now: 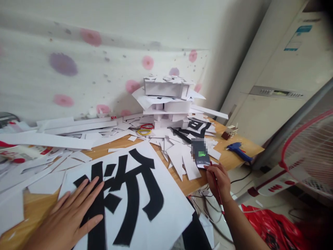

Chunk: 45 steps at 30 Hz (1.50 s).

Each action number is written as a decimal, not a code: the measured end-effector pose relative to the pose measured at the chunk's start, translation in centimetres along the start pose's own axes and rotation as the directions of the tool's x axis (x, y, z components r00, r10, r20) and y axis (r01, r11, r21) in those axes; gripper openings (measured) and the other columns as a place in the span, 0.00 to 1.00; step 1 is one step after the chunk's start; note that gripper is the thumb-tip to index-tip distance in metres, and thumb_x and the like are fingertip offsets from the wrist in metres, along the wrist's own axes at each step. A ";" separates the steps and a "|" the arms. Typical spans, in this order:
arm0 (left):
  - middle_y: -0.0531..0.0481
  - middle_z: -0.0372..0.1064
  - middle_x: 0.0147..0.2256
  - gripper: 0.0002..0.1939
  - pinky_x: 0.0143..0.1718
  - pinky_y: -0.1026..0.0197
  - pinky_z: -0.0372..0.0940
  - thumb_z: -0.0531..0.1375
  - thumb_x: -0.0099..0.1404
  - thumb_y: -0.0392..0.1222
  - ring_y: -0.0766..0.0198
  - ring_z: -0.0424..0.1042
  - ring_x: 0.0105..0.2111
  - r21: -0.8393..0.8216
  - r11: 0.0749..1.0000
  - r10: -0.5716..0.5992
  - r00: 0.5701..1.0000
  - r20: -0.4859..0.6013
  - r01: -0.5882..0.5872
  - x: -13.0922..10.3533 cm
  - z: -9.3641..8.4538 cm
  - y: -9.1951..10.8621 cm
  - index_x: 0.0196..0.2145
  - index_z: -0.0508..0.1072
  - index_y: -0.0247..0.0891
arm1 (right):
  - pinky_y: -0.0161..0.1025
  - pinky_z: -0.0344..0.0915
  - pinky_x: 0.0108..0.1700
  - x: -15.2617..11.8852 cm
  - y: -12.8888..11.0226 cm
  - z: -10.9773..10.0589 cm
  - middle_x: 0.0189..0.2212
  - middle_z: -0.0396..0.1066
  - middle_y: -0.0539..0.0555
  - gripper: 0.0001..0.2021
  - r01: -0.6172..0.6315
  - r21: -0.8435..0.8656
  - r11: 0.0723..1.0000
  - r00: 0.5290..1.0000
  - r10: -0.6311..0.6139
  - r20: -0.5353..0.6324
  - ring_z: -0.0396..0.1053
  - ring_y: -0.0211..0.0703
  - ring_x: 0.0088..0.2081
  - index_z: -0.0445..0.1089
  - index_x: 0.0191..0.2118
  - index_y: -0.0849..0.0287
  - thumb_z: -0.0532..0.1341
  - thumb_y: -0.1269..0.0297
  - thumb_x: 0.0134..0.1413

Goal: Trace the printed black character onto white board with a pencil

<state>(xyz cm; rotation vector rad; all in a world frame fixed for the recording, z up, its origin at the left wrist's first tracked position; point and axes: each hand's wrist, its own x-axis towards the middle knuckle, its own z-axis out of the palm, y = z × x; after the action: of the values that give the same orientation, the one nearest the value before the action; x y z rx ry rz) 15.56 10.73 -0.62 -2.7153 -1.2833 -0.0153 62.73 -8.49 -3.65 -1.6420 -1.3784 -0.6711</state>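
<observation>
My left hand (74, 211) lies flat with its fingers spread over a big white sheet (171, 208) bearing a bold black printed character (130, 205). Between the fingers of my right hand (220, 182) is a thin red pencil (215, 185), slanting down towards the wrist. The fingertips of that hand are at the lower edge of a smartphone (200, 156) on the table; whether they touch its screen I cannot tell. A black utility knife or similar dark tool (182, 134) lies just behind the phone. Scissors (145, 129) with red and yellow handles rest among paper scraps.
White offcuts (179, 158) cover much of the wooden table (192, 185). Stacked white letter-shaped boxes (166, 88) stand at the back. A blue glue gun (239, 151) lies near the right edge. Beyond it are a fan (312, 156), cables and a red plastic bag (270, 225).
</observation>
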 end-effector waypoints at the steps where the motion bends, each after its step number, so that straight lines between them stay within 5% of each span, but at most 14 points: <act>1: 0.52 0.46 0.67 0.35 0.65 0.41 0.43 0.50 0.62 0.59 0.48 0.45 0.67 0.015 1.000 0.002 1.000 0.000 -0.002 0.0 0.0 0.0 0.65 0.56 0.47 | 0.61 0.60 0.55 0.0 0.0 0.0 0.34 0.76 0.52 0.05 0.003 -0.001 1.000 1.000 -0.003 -0.004 0.70 0.50 0.37 0.67 0.36 0.52 0.57 0.71 0.57; 22: 0.53 0.46 0.66 0.33 0.63 0.43 0.48 0.49 0.64 0.55 0.51 0.49 0.66 0.158 0.986 0.057 0.995 -0.076 -0.044 0.0 0.1 0.0 0.65 0.57 0.45 | 0.57 0.62 0.53 0.5 -0.5 0.2 0.31 0.76 0.50 0.06 0.024 -0.032 0.999 0.997 -0.026 -0.074 0.70 0.46 0.35 0.69 0.35 0.56 0.58 0.74 0.57; 45: 0.53 0.48 0.66 0.37 0.62 0.36 0.48 0.51 0.64 0.64 0.45 0.50 0.65 0.060 0.994 0.104 0.984 -0.148 -0.096 0.0 1.2 -1.2 0.67 0.47 0.53 | 0.56 0.63 0.53 0.1 0.1 0.4 0.31 0.76 0.51 0.05 0.054 -0.041 0.998 0.995 -0.057 -0.084 0.70 0.45 0.34 0.68 0.34 0.56 0.57 0.73 0.57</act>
<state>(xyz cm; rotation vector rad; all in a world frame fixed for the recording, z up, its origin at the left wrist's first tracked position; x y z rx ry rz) 14.63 11.61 -1.63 -2.6716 -1.0900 -0.1705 62.77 -8.04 -3.79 -1.5917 -1.3613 -0.7954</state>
